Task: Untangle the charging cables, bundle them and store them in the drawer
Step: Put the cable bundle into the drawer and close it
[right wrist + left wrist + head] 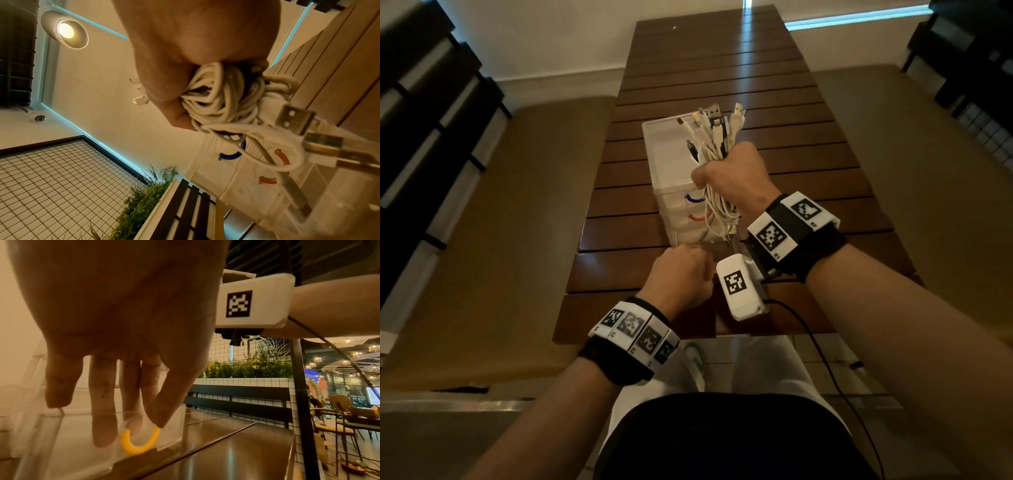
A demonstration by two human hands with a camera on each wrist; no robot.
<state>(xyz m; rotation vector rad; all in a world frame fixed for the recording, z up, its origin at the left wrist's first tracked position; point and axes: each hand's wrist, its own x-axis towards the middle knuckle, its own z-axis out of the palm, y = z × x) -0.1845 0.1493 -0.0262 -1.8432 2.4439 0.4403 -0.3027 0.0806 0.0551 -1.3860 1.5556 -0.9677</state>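
White charging cables [714,161], bundled: clenched in the right hand [736,174] above the table [825,192]. Left hand [679,274]: fingertips pinch the yellow handle [139,442] of the clear drawer unit [664,154]; grip curled.

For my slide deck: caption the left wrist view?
Left hand pinches the yellow drawer handle.

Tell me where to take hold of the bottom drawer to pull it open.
Take the yellow loop handle on the bottom drawer. Hook fingers into it from the front, as the left hand is placed: the curved loop stands out from the clear front.
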